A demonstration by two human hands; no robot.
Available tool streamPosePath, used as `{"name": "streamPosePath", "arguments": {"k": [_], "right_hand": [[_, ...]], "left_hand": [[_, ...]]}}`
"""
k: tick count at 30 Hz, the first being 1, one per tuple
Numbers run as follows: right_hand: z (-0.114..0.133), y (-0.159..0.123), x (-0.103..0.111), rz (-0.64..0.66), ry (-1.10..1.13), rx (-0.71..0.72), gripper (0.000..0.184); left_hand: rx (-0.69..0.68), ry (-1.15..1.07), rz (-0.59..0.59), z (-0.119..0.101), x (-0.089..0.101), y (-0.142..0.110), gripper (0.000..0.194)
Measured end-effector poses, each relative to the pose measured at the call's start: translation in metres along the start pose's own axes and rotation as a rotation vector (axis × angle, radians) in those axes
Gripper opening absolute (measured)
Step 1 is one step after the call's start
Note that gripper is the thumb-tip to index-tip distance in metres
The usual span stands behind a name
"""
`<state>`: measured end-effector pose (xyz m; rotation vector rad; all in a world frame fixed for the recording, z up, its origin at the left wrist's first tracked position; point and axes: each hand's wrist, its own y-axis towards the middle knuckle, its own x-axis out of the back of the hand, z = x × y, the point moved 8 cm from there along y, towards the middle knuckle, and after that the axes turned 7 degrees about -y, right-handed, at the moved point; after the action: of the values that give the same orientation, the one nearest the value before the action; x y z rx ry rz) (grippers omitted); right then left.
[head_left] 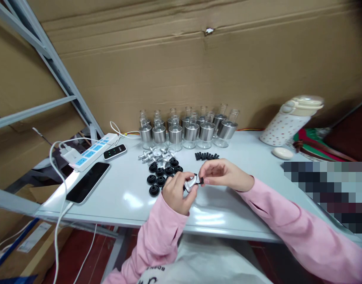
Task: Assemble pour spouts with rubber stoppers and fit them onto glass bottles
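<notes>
My left hand (177, 192) is closed around a silver bottle pourer spout (190, 184). At the spout's right end sits a small black piece (201, 181), pinched between the thumb and fingers of my right hand (218, 174). Whether that piece is fitted on the spout or only touching it, I cannot tell. Just left of my hands, several round black stoppers (160, 171) stand in loose rows. Behind them lies a pile of silver spouts (158, 156). A row of small black pieces (207, 156) lies beyond my right hand.
Several glass bottles with metal sleeves (175, 135) line the back, against a cardboard wall (169, 71). On the left are a phone (88, 182), a power strip (95, 150), a small device (115, 152) and white cables. A spotted flask (287, 122) and a white oval object (282, 153) stand right.
</notes>
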<state>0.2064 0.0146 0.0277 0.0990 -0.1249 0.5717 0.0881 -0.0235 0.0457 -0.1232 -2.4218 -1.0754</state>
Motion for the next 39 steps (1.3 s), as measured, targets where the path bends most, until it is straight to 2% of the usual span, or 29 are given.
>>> {"name": "streamPosePath", "arguments": {"k": [4, 9, 15, 19, 25, 35, 39], "right_hand": [[0.000, 0.001, 0.000, -0.024, 0.004, 0.014, 0.025], [-0.003, 0.002, -0.004, -0.068, -0.004, -0.043, 0.029], [0.001, 0.002, 0.001, -0.115, -0.018, -0.027, 0.028], [0.002, 0.002, 0.005, -0.124, -0.026, -0.012, 0.028], [0.004, 0.000, 0.008, -0.125, -0.025, -0.015, 0.025], [0.003, -0.001, 0.016, -0.185, -0.081, -0.006, 0.027], [0.003, -0.001, 0.016, -0.171, -0.109, -0.003, 0.026]], "left_hand": [[-0.014, 0.016, -0.017, -0.002, 0.002, 0.000, 0.012], [0.002, 0.074, -0.020, 0.000, 0.001, 0.000, 0.011], [-0.029, -0.017, -0.074, 0.004, 0.001, -0.002, 0.015], [-0.016, -0.068, -0.037, 0.006, -0.003, -0.003, 0.021], [-0.081, -0.119, 0.048, -0.002, -0.005, 0.000, 0.027], [-0.095, -0.152, 0.059, -0.004, -0.006, 0.000, 0.027], [-0.112, -0.149, 0.053, -0.007, -0.005, 0.001, 0.026]]}}
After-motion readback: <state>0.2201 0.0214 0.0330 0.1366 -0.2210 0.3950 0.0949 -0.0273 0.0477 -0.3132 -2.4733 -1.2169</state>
